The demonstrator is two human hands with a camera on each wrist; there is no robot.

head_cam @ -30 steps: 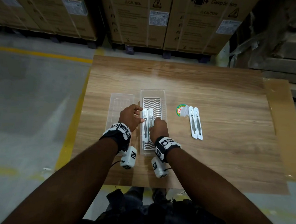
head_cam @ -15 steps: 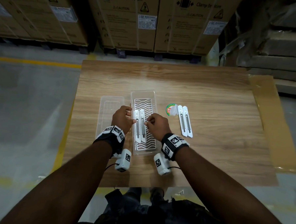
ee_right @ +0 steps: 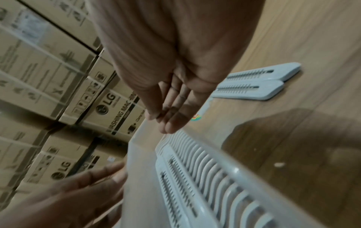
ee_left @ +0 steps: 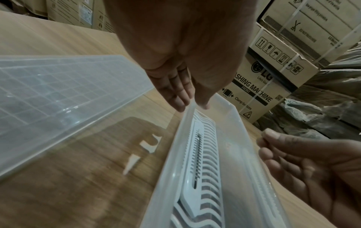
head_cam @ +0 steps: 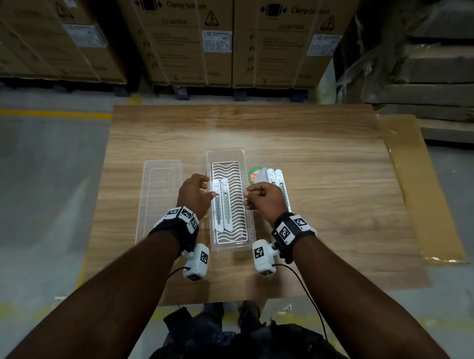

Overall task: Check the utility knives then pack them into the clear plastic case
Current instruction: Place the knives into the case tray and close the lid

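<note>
Utility knives: two white ones (head_cam: 222, 204) lie side by side, lengthwise, on the wavy white insert of the clear plastic case (head_cam: 233, 155), which sits on the wooden desk (head_cam: 326, 189) between the two hands. The left hand (head_cam: 194, 193) is at the case's left wall, holding nothing, fingers loosely bent; the left wrist view shows its fingertips (ee_left: 180, 103) at the rim of that wall, though contact cannot be told for sure. The right hand (head_cam: 265, 198) hovers at the case's right wall, fingers relaxed and apart, gripping nothing; in the right wrist view its fingertips (ee_right: 168, 125) hang just over the rim. Just right of the right hand, partly hidden behind it, two more white knives (head_cam: 278, 181) lie together on the desk, with a round green and red sticker (head_cam: 255, 174) beside their far ends. Left of the left hand the case's clear lid (head_cam: 158, 191) lies flat on the desk. Stacked cardboard boxes (head_cam: 188, 39) stand beyond the desk.
</note>
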